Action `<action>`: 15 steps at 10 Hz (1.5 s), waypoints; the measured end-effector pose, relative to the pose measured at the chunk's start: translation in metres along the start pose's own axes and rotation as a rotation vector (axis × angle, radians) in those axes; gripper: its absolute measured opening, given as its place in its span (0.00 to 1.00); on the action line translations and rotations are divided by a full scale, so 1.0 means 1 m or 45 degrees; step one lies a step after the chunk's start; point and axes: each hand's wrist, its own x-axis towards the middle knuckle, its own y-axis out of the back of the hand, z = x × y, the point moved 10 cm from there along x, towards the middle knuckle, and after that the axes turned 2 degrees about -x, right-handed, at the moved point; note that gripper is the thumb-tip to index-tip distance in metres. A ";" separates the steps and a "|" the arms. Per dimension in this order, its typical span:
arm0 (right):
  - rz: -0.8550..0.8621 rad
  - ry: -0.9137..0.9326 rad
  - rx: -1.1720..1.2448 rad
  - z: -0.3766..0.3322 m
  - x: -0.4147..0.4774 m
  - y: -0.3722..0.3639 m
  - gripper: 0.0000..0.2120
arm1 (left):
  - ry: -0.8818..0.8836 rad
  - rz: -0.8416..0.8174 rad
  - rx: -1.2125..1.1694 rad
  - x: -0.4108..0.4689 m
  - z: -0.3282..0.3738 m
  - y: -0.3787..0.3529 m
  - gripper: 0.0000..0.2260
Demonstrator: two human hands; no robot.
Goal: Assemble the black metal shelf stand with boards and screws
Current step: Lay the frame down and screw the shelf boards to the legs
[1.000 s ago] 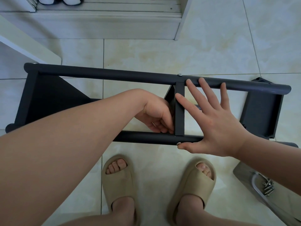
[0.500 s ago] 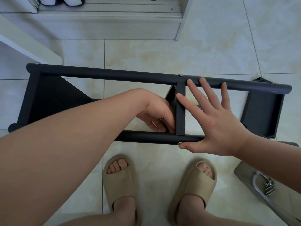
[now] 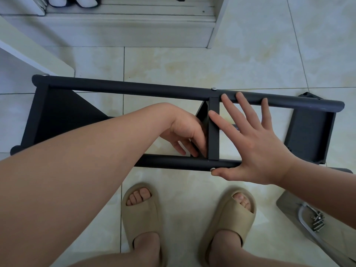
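Well, the stiff metal stand [image 3: 134, 88] wants holding by its bars: right hand [image 3: 256, 147] flat, left hand [image 3: 185, 132] pinching the middle board [image 3: 213, 128].

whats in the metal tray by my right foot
A small heap of silver screws lies in the metal tray. The right forearm covers its far part, so anything there is hidden.
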 end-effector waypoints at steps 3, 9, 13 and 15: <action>-0.007 -0.002 0.002 0.000 0.000 0.000 0.53 | -0.022 0.010 -0.019 0.004 0.004 -0.002 0.06; -0.006 -0.005 0.005 0.000 0.000 0.000 0.53 | 0.021 -0.007 -0.022 0.002 -0.002 -0.001 0.11; -0.012 -0.004 0.005 0.000 0.000 0.000 0.54 | -0.032 -0.019 -0.047 0.003 0.005 -0.003 0.08; -0.005 -0.001 0.007 0.000 0.000 0.001 0.53 | -0.035 -0.023 -0.061 0.002 0.005 -0.003 0.09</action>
